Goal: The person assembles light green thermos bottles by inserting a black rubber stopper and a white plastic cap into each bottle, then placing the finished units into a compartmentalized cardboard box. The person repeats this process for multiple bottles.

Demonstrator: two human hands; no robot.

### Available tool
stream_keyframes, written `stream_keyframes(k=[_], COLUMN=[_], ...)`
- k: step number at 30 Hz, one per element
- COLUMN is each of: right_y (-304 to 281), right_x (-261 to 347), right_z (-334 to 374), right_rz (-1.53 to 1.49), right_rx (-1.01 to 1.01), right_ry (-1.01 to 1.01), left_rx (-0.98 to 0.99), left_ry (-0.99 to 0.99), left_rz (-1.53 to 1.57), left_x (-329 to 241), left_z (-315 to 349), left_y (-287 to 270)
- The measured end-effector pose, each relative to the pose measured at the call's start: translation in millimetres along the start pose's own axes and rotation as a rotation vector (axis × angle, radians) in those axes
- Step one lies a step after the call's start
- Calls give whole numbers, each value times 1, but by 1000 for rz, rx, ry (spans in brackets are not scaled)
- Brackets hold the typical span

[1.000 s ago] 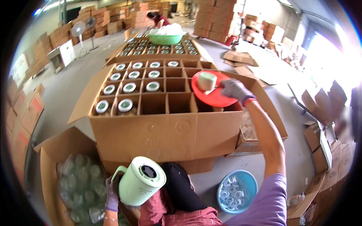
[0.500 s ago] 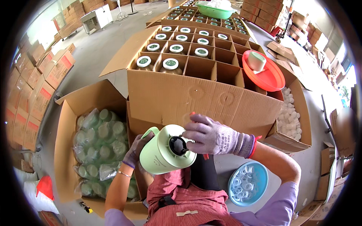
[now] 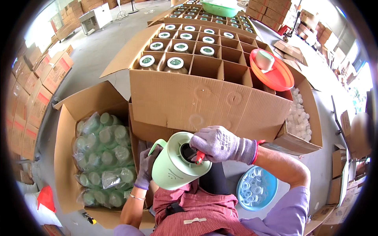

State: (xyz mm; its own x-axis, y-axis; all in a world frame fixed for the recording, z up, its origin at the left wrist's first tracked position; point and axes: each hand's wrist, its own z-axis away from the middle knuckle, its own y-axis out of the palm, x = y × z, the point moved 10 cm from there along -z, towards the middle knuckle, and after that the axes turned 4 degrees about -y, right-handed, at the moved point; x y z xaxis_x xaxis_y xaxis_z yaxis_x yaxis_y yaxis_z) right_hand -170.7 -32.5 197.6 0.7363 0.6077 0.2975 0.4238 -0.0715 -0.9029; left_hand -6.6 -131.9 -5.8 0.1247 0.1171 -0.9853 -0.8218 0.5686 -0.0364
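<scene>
A pale green insulated jug (image 3: 171, 173) with a loop handle lies tilted above my lap, its round black-ringed mouth facing up and right. At its handle, my left hand (image 3: 149, 167), in a grey-purple glove, is closed around the grip. My gloved right hand (image 3: 214, 143) is closed in a fist at the jug's mouth. From under its fingers pokes a slim red tool (image 3: 200, 157), its end at the black opening; its kind is not clear, as the fist hides most of it.
Ahead stands a divided carton (image 3: 208, 94) with several white-lidded jars and a red basin (image 3: 267, 84) holding a green cup. At left, a carton (image 3: 63, 157) contains bagged green cups. A blue basin (image 3: 240, 196) of clear rings stands at right, below a box of white caps (image 3: 301, 122).
My right hand has turned and closed over the jug's mouth, bringing the red tool's end to the black opening. The jug has shifted slightly right and down in view.
</scene>
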Motion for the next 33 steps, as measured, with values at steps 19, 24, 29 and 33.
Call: stream_keyframes(k=[19,24,29,33], right_y=[-30,-224,-230,-278], right_x=[-14,-135,-261,-231], right_z=[92,178,242,264], right_rz=[-22,518,545,422], right_rx=[7,-448,-88,-543], right_ry=[20,619,868,719], left_rx=[686,679,428,87], left_ry=[56,-394,-335,-347], left_rz=[-909,-571,-200,-122], left_x=[-49,-30,86,81], left_z=[37,41,17,9], left_y=[84,52,-45,-44])
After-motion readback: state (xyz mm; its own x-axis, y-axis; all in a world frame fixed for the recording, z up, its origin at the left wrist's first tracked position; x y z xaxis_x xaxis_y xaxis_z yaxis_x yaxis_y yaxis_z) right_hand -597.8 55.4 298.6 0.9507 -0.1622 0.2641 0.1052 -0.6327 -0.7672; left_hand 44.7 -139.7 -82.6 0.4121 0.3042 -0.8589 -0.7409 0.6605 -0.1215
